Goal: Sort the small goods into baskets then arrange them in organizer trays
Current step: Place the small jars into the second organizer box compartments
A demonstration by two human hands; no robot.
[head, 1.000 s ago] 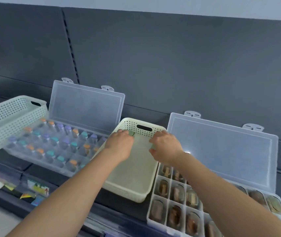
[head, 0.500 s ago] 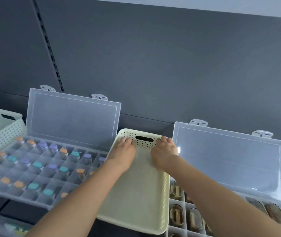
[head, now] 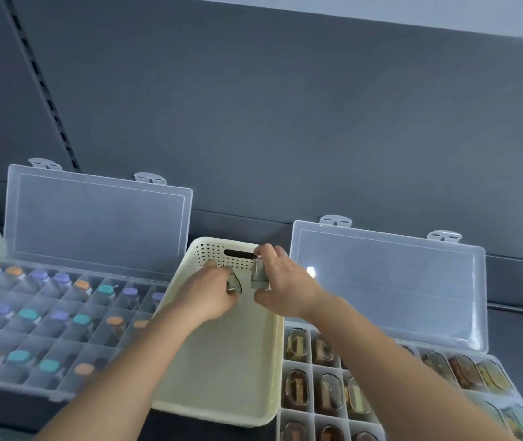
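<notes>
Picking from the cream basket (head: 222,361): the left hand (head: 209,297) grips a small item (head: 234,285), the right hand (head: 282,281) pinches a grey packet (head: 258,273). Next, probably, each needs a free compartment in the right tray (head: 313,367).

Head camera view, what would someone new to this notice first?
The left hand and right hand meet over the far end of the cream basket in the middle, each pinching a small grey item. Open clear trays flank it: the left tray holds colour-capped vials, the right tray brownish oval pieces.
</notes>
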